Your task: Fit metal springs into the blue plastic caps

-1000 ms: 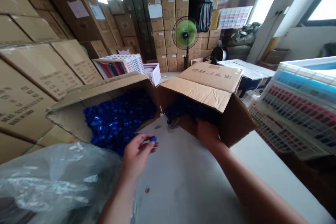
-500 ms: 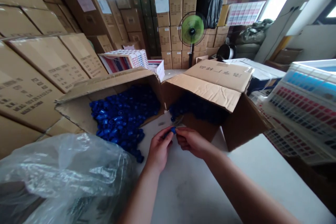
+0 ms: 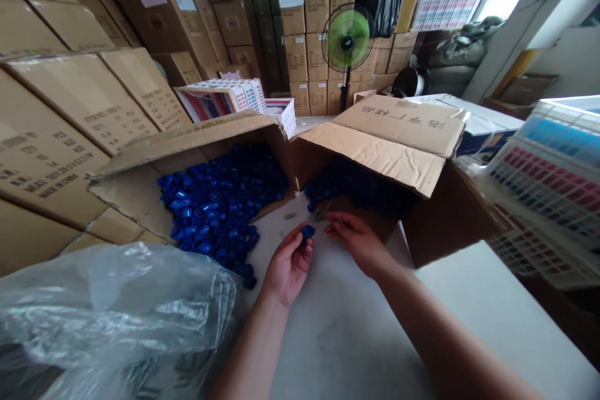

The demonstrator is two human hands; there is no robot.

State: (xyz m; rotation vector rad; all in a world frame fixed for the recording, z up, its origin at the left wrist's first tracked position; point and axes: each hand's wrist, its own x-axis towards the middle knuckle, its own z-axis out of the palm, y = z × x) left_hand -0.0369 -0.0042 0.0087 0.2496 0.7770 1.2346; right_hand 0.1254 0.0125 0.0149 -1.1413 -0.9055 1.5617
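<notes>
A small blue plastic cap [image 3: 307,232] is pinched between the thumb and fingers of my left hand [image 3: 288,265], its hollow side turned partly up. My right hand [image 3: 355,239] is apart from it, with fingers spread beside a little heap of thin, shiny pieces [image 3: 317,215] at the mouth of the right carton; these are too small to name. Many more blue caps [image 3: 210,206] spill from the left carton [image 3: 126,200] onto the white table [image 3: 347,337]. Further blue pieces [image 3: 360,190] lie in shadow inside the right carton [image 3: 454,219].
A clear plastic bag [image 3: 117,306] covers the table's left front. Stacked cartons [image 3: 51,112] rise at the left, and white plastic baskets [image 3: 553,169] stand at the right. A green fan [image 3: 347,42] is behind the cartons. One small pale piece [image 3: 290,215] lies between the cartons.
My right hand has come off the blue cap and moved right, its fingers spreading near the shiny pieces. The cap stays in my left hand. The whole view has shifted slightly.
</notes>
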